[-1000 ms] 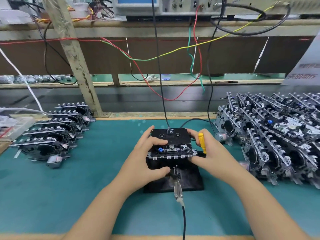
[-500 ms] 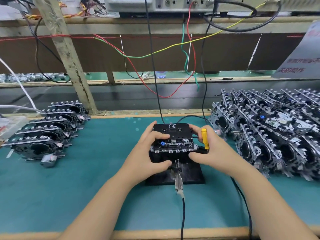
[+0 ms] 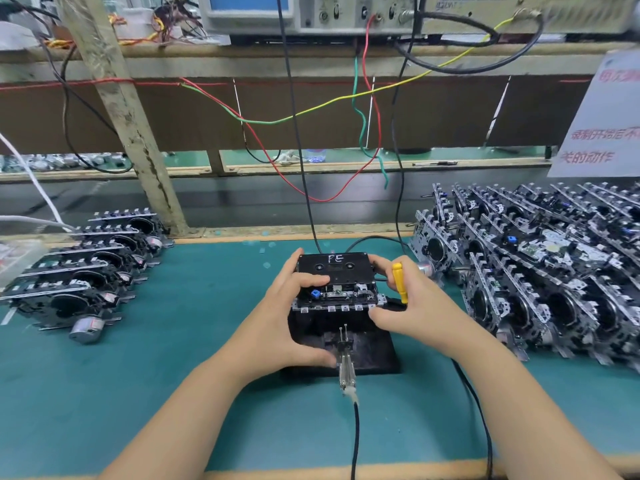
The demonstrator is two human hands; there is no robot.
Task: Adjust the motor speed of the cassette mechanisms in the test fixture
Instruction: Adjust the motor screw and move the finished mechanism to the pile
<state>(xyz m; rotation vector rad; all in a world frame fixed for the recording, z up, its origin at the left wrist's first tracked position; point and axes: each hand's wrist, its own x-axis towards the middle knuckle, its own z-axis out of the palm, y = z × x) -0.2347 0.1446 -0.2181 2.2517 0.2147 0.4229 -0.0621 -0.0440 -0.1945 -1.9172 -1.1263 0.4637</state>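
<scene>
Electronics assembly workshop: rows of cassette mechanisms (image 3: 540,271), test instruments (image 3: 311,12), wiring.

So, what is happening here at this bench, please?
A person works on a cassette mechanism sitting in a black test fixture on the green mat. The left hand grips its left side; the right hand grips the right side while holding a yellow screwdriver. More mechanisms wait on the right.

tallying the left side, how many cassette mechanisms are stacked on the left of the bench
5, in one overlapping row: nearest mechanism, second, third, fourth, farthest. They overlap, so another may be hidden.
</scene>
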